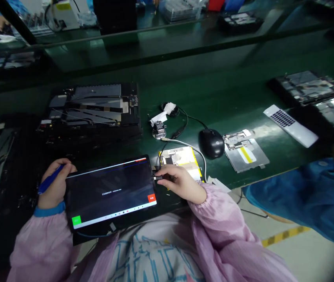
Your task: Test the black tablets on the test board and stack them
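two hands: both belong to the person in pink sleeves and sit at either end of a tablet.
tablet: lies at the near edge of the green desk, just in front of the person's body, slightly skewed; its screen is lit and dark, with a green square at the lower left corner and a red square near the lower right.
left hand: curled closed around a blue pen, resting against the tablet's left upper corner; a blue band circles the wrist.
right hand: fingers pinched narrowly on a small black plug at the tablet's right edge; whether the plug is fully seated cannot be told.
behind the right hand: a flat part with yellow tape, touching or just beside the hand.
white cable: curves over the yellow-taped part towards the right hand.
mouse: black, to the right of the cable, apart from both hands.
metal plate: silver with a yellow strip, just right of the mouse.
tally counter: small, farther back on the desk, between the mouse and an opened device.
opened device: black, its insides showing, behind the tablet.
co-worker: a blue sleeve at the right edge, well apart from the tablet.
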`<state>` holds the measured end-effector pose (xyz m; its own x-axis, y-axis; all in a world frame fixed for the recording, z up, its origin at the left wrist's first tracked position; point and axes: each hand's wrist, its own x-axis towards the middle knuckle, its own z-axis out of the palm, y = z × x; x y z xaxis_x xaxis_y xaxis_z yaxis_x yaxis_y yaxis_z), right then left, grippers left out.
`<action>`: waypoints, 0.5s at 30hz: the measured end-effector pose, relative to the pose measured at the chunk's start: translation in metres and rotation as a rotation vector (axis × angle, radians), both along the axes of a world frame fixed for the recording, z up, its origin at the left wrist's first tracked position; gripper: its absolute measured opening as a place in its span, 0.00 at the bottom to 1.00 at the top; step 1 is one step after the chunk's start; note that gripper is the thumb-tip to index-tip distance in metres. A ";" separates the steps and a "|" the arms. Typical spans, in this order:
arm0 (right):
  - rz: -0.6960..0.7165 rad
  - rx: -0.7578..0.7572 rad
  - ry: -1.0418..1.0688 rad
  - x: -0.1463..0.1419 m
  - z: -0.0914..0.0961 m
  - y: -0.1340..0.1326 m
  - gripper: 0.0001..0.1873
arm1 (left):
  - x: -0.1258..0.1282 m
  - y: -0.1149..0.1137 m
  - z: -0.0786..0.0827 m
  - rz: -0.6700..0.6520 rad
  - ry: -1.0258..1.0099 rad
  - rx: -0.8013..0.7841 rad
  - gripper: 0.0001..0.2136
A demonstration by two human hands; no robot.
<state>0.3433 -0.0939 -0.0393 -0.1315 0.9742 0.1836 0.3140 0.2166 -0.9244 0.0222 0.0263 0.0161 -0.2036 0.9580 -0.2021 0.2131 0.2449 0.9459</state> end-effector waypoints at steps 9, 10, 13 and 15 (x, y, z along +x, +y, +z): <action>-0.045 0.032 -0.017 0.002 -0.003 -0.002 0.05 | 0.007 0.001 0.003 0.008 0.069 0.020 0.17; -0.043 0.032 -0.013 0.003 -0.005 -0.002 0.05 | 0.009 0.000 0.004 0.000 0.085 0.035 0.16; -0.032 0.048 -0.004 0.004 -0.009 -0.001 0.06 | 0.014 -0.003 0.007 -0.051 0.134 0.057 0.13; -0.022 0.070 -0.002 0.005 -0.012 0.000 0.06 | 0.016 -0.005 0.008 -0.080 0.150 0.052 0.13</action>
<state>0.3479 -0.0941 -0.0513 -0.1109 0.9616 0.2511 0.3214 0.2738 -0.9065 0.0378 0.0210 0.0240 -0.1503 0.9807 -0.1247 0.3691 0.1727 0.9132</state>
